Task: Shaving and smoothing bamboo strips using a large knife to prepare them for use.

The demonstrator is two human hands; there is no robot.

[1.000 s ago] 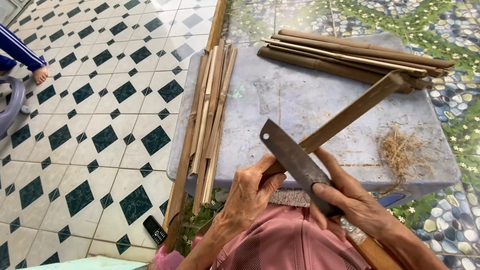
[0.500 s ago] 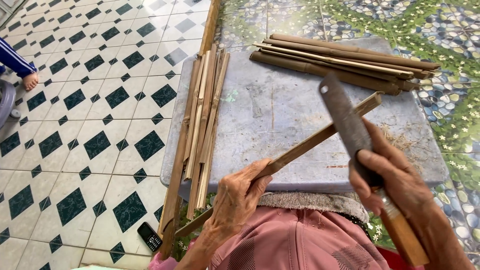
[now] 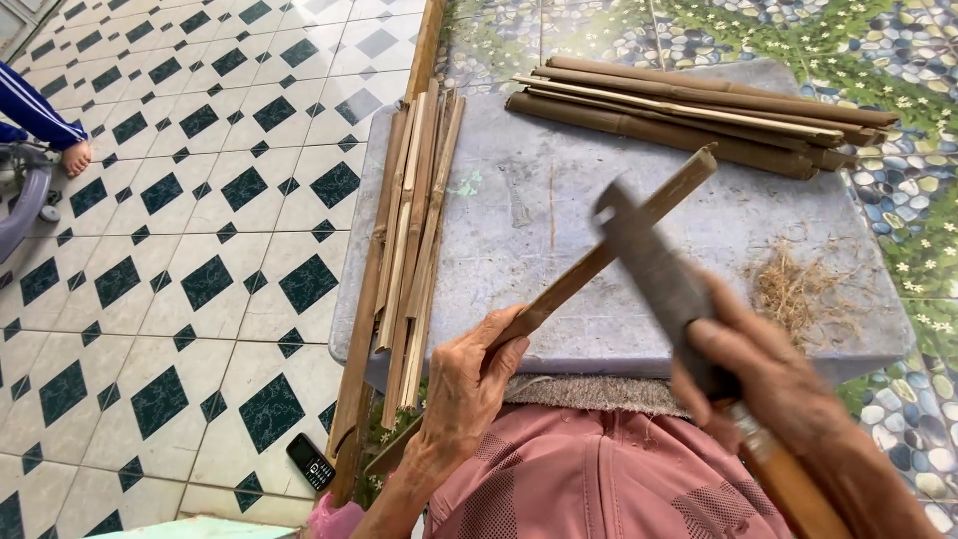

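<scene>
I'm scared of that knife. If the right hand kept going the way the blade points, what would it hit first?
Probably the bamboo strip held by the left hand: the right hand holds the knife blade just above it, though depth is unclear.

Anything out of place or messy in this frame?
A phone lies on the floor tiles by the bamboo strips, away from the work. Loose fibres litter the slab. Nothing looks damaged.

Home yard or porch, used as a craft spot. Patterned floor tiles (image 3: 180, 230) meet pebble-print paving (image 3: 898, 60). Low grey slab (image 3: 599, 250) serves as workbench, with bamboo strips (image 3: 414, 230) and poles (image 3: 699, 115). Phone (image 3: 310, 461) on floor.
</scene>
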